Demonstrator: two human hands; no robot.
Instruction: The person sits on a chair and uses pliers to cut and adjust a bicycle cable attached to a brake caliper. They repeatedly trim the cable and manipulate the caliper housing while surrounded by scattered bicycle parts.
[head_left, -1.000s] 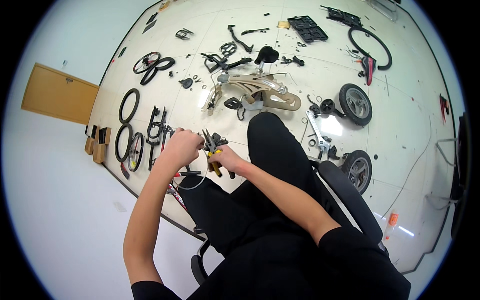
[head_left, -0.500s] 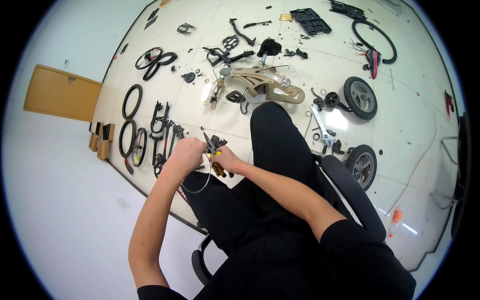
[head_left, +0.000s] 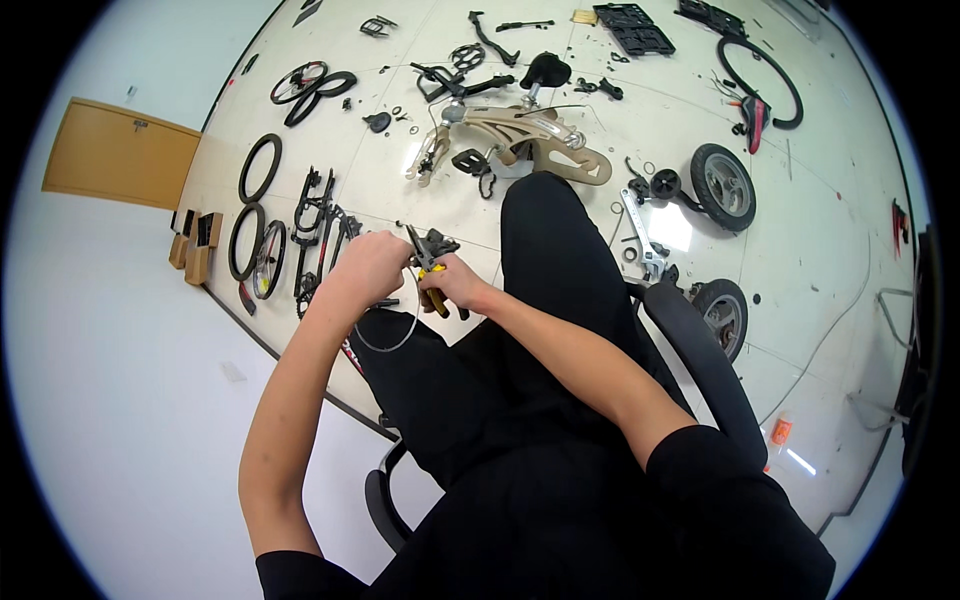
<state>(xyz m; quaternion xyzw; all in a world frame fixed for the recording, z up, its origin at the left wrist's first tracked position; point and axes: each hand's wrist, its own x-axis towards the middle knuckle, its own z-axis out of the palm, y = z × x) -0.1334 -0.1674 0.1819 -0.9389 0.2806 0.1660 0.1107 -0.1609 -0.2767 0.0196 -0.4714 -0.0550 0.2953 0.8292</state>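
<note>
My left hand [head_left: 371, 266] is closed on a thin grey cable [head_left: 390, 349], which hangs in a loop over my dark-clad left leg. Beside it, my right hand [head_left: 455, 285] grips pliers with yellow handles [head_left: 433, 302], their long jaws pointing up toward the cable end near my left fingers. A dark metal part [head_left: 437, 242] with a black lever sits just behind the pliers; my fingers hide how it is held. Both hands are above my lap, nearly touching.
A tan folding bike frame [head_left: 525, 130] lies ahead. Loose tires [head_left: 261, 168], wheels [head_left: 726, 187], a saddle [head_left: 546, 70], an adjustable wrench [head_left: 645, 234] and open black tool cases [head_left: 634, 30] are spread over the floor. A chair armrest [head_left: 703, 370] is beside my right leg.
The scene, both hands and the pliers sit higher in the picture than a second ago, as the view has shifted. My grip looks much the same.
</note>
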